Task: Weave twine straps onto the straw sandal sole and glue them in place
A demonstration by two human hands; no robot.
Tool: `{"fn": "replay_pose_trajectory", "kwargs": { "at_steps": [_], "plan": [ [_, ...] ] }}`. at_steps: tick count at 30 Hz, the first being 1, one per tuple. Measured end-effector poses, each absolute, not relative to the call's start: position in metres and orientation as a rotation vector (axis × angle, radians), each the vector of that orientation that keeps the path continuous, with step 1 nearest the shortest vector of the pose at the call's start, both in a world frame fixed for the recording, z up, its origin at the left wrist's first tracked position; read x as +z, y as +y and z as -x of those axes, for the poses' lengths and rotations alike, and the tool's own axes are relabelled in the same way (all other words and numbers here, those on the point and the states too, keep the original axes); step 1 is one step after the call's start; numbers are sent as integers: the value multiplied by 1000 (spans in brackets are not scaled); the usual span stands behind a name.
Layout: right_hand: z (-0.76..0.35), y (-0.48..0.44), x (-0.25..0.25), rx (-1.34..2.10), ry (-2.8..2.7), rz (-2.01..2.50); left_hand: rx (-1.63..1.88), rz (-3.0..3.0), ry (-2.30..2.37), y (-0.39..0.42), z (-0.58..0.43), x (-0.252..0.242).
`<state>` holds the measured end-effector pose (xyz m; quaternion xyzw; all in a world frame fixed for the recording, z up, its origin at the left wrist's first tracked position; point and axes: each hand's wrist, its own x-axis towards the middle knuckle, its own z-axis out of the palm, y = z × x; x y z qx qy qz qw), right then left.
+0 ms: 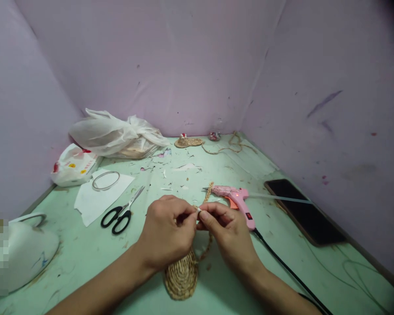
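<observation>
My left hand (170,229) and my right hand (228,232) meet fingertip to fingertip, both closed in a pinch. A small whitish bit (198,210) shows between the fingertips; its kind is too small to tell. Below my left hand is an oval coiled straw piece, like a small slipper sole (181,279), its upper end hidden by that hand. A braided straw cord (209,190) runs behind my right hand and shows again below, near the sole's right edge. Just beyond my right hand lies a pink hot glue gun (238,200) with a clear glue stick in its back.
Black-handled scissors (121,214) and white paper (100,199) bearing a wire coil (105,180) lie left. Plastic bags (118,135) and a small straw slipper (188,141) stand at the back. A phone (305,212) and the gun's cable (282,264) lie right; a white lamp-like object (33,251) is front left.
</observation>
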<state>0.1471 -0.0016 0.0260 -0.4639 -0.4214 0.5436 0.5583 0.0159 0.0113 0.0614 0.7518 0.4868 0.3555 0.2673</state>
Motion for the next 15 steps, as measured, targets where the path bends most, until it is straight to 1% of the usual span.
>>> {"fn": "replay_pose_trajectory", "kwargs": {
  "at_steps": [2,5,8,11,13,15],
  "plan": [
    [-146,-5,26,1229,-1033,1079,856,-1732,1389,11,-17,67],
    [-147,-8,27,1179,-1119,1071,736,-1439,1342,13,-18,73],
    [-148,-6,26,1221,-1112,1064,700,-1447,1326,16,-16,73],
    [-150,0,23,1329,-993,1034,769,-1496,1295,20,-13,71],
    [-150,1,23,1306,-966,1063,822,-1445,1228,22,-11,69],
    [-150,0,25,1208,-1014,1129,840,-1394,1171,23,-9,68]
  ]
}}
